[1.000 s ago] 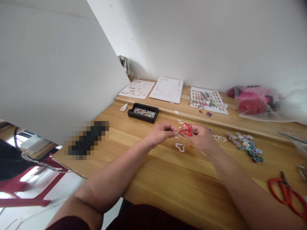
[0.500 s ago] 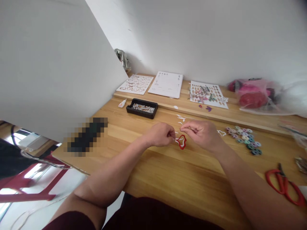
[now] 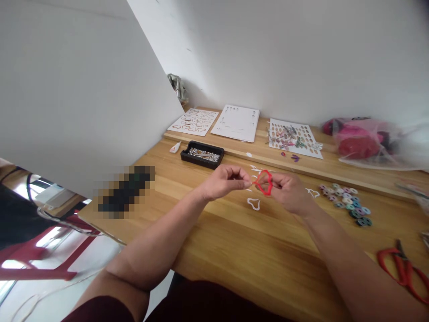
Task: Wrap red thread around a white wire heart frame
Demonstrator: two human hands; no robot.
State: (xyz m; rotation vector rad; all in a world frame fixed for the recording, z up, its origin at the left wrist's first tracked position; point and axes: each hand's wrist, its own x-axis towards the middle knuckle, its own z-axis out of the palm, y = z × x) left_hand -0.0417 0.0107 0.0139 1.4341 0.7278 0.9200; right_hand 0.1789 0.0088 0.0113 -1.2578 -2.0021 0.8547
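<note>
A red, petal-shaped outline [image 3: 267,192] is held up over the table between my two hands. My left hand [image 3: 228,182] is closed, thumb and forefinger pinching its narrow tip. From the other side, my right hand [image 3: 290,192] closes on its wavy edge; some of those fingers are hidden. Just below, a white heart-like outline [image 3: 254,204] lies flat on the wood. Thin white cut-out pieces [image 3: 256,168] are scattered behind my hands. Another white outline [image 3: 313,193] rests to the right of my right hand.
A black tray [image 3: 202,154] of beads and a small glue bottle [image 3: 174,147] stand back left. Small thread spools [image 3: 348,200] and red-handled scissors [image 3: 404,268] lie right. Cut-out sheets [image 3: 235,123] and a pink-filled bag [image 3: 360,143] sit on the raised ledge.
The red outline has been lifted from the table to between my hands, uncovering the white outline. My right hand has moved onto its edge. The view has shifted slightly.
</note>
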